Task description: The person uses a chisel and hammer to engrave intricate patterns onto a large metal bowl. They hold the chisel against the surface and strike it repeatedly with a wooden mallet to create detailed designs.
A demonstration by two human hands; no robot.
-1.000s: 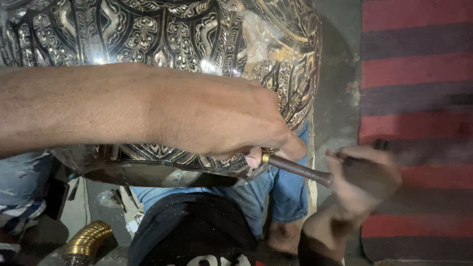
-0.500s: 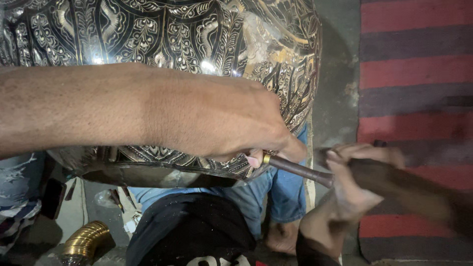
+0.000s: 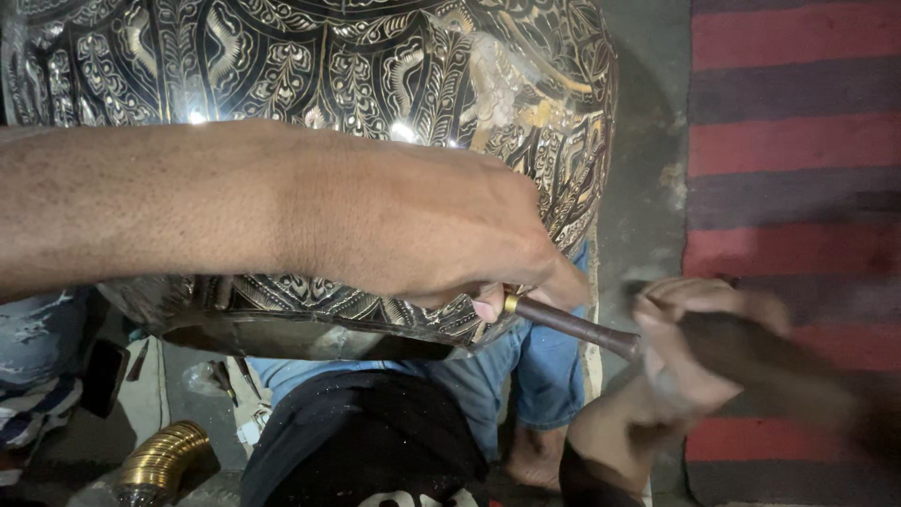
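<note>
- Engraved metal vessel (image 3: 375, 84): left hand (image 3: 422, 230) still pinches the chisel (image 3: 572, 326) against it.
- Right hand (image 3: 690, 352), gripping a blurred mallet (image 3: 770, 361), has swung back onto the chisel head since a second ago.

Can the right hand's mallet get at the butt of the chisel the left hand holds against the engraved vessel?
Probably yes. The chisel juts free from the left hand off the vessel, and the right hand with its blurred mallet is at its end, nothing between.
</note>
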